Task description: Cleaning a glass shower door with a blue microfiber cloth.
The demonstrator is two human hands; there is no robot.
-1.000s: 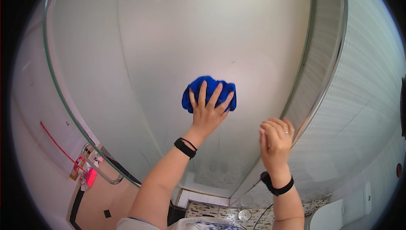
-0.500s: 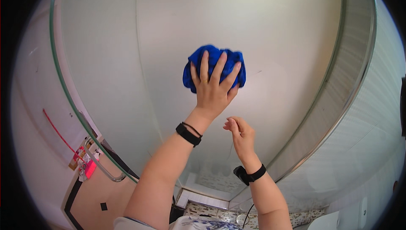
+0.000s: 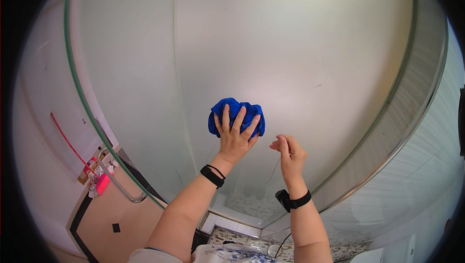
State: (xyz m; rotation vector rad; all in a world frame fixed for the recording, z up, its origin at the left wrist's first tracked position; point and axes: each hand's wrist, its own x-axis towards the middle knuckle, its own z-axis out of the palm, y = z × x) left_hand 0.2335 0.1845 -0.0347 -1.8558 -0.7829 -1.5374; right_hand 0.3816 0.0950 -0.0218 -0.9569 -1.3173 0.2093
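Your left hand [image 3: 235, 140] grasps a crumpled blue fabric cloth [image 3: 249, 110] against the pale frosted-glass panel [image 3: 290, 60], your right hand [image 3: 293, 157] loosely curled, empty; weak fingertip pressure could drop it.

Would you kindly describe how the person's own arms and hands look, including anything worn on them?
The left hand and right hand are gloveless. The left wrist has a broad black band and a thin dark cord; the right, a black strap with a dark case. A pale sleeve shows high on the left arm.

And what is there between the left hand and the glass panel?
The bunched blue cloth lies between the left hand and the glass panel, as the head view shows.
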